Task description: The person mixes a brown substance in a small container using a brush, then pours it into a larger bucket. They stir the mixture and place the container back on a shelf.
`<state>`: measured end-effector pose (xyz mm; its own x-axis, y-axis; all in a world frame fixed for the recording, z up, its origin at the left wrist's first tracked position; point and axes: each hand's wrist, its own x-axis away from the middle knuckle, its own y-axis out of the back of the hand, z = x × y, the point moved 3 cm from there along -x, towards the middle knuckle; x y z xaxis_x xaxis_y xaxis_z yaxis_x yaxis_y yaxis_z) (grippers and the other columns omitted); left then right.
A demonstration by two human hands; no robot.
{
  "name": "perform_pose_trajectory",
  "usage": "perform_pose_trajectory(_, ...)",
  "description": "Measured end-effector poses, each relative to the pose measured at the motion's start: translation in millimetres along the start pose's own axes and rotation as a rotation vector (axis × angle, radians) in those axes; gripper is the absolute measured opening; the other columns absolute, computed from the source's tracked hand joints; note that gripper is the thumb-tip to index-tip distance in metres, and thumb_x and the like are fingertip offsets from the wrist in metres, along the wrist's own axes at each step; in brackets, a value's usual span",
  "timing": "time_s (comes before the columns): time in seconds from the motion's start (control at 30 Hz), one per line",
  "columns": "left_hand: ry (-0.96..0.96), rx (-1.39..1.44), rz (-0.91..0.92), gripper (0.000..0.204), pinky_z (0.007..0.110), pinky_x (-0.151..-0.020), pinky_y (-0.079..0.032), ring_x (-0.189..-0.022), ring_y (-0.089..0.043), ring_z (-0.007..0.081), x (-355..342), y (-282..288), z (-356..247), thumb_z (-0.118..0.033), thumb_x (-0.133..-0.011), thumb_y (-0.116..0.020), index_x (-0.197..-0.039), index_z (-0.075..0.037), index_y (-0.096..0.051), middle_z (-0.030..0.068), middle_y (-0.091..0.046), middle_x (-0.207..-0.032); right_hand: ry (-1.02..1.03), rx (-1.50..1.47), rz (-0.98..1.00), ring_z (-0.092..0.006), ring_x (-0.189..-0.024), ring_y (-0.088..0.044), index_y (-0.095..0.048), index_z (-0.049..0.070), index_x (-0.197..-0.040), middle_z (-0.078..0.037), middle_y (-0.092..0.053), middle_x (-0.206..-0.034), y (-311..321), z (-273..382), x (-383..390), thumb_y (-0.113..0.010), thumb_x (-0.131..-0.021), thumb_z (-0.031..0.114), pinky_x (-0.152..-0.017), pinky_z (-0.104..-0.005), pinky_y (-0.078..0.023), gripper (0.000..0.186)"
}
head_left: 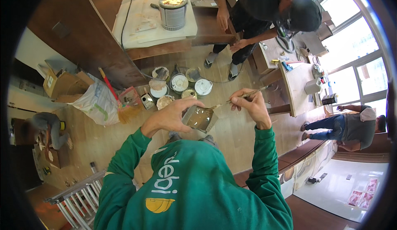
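Tan floor (89,147) spreads below the held container (200,120), windows (350,40) at right.

Open tray (213,122) holds brown liquid (199,118); brush (223,103) at rim.

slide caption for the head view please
Left hand holding an open container of brown liquid, right hand holding a slim brush at the container's rim.

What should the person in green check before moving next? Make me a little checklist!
1. Left hand holding the small container: ok, thumb and fingers grip it.
2. Right hand holding the brush: ok, by its thin handle.
3. Brown liquid inside the container: ok, you can see it.
4. Brush tip touching the liquid: cannot tell, it's at the container's edge.
5. Floor ahead clear: not ok, cans and tubs crowd it.
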<state>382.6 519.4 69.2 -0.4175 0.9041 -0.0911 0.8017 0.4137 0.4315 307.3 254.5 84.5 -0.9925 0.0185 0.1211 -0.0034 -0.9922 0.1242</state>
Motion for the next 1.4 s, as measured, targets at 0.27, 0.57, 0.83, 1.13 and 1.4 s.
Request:
perform_pose_trajectory(0.27,0.290,0.039,-0.378,0.078,0.035,-0.095,-0.049,-0.116,-0.058,0.0237,57,6,50,-0.008,-0.058,-0.082,-0.131,-0.009,-0.055,0.0106,-0.058,-0.125,-0.097,-0.136,-0.454,-0.0136,-0.062,-0.063,-0.070,-0.006,-0.099,-0.008,-0.067,-0.078,50,-81,26,-0.070,-0.090,0.015,-0.055,-0.0249,-0.046,0.023)
perform_pose_trajectory(0.57,0.561,0.287,-0.841,0.078,0.034,-0.095,-0.052,-0.115,-0.061,0.0227,119,-2,94,0.002,-0.072,-0.081,-0.140,0.000,-0.042,0.0165,-0.057,-0.130,-0.449,-0.347,-0.631,-0.0122,-0.067,-0.065,-0.069,-0.002,-0.111,-0.008,-0.069,-0.087,19,-241,95,-0.060,-0.097,0.022,-0.057,-0.0235,-0.048,0.029)
perform_pose_trajectory(0.83,0.505,0.110,-0.841,0.074,0.036,-0.096,-0.050,-0.115,-0.060,0.0237,86,16,155,-0.006,-0.074,-0.083,-0.137,0.001,-0.046,0.0129,-0.054,-0.132,-0.425,-0.249,-0.822,-0.0134,-0.068,-0.065,-0.070,0.000,-0.111,-0.008,-0.071,-0.089,-14,-256,92,-0.058,-0.098,0.026,-0.057,-0.0238,-0.048,0.031)
perform_pose_trajectory(1.13,0.119,-0.212,-0.155,0.078,0.040,-0.100,-0.047,-0.119,-0.056,0.0335,29,50,231,-0.015,-0.066,-0.086,-0.133,-0.001,-0.050,0.0175,-0.055,-0.130,-0.533,-0.505,-0.689,-0.0161,-0.081,-0.067,-0.062,-0.003,-0.121,-0.010,-0.070,-0.101,-186,-220,-8,-0.054,-0.102,0.032,-0.067,-0.0271,-0.052,0.041)
perform_pose_trajectory(1.4,-0.022,-0.069,0.138,0.085,0.043,-0.100,-0.048,-0.119,-0.056,0.0386,47,60,252,-0.010,-0.064,-0.084,-0.138,0.000,-0.043,0.0203,-0.052,-0.134,-0.545,-0.833,-0.765,-0.0132,-0.079,-0.064,-0.059,-0.006,-0.122,-0.007,-0.066,-0.103,-289,-204,-61,-0.063,-0.096,0.026,-0.071,-0.0263,-0.051,0.041)
